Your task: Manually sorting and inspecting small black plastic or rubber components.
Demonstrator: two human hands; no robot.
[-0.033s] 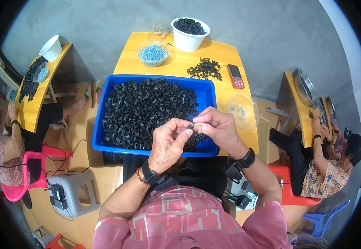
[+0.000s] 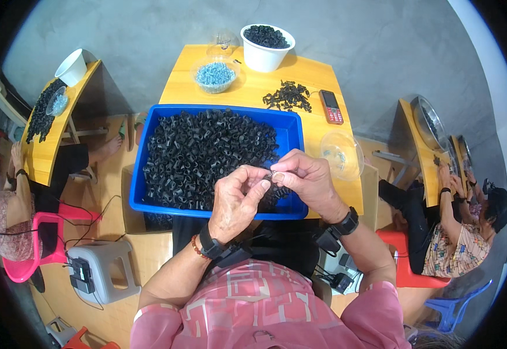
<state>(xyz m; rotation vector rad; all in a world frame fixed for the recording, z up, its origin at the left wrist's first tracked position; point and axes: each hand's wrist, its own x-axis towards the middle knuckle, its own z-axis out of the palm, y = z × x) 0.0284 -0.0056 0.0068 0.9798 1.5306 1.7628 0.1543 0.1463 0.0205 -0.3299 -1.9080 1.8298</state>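
Above the near right part of a blue tray (image 2: 293, 205), my two hands meet at the fingertips. Thumb and fingers of my left hand (image 2: 239, 195) are closed on a small black plastic part (image 2: 270, 177), mostly covered by the fingertips. My right hand (image 2: 307, 179) pinches at the same spot; a tiny shiny bit shows there, too small to name. Heaped in the tray are many black ring-shaped plastic parts (image 2: 207, 151). Behind it, a clear bowl (image 2: 215, 88) holds small silvery-blue screws (image 2: 215, 74).
On the wooden table (image 2: 317, 72) stand a white bucket (image 2: 261, 58) of black parts, a pile of small black pieces (image 2: 289, 96), a red phone (image 2: 331, 107) and a clear plastic bowl (image 2: 352, 160) with a few screws. People work at side tables left and right.
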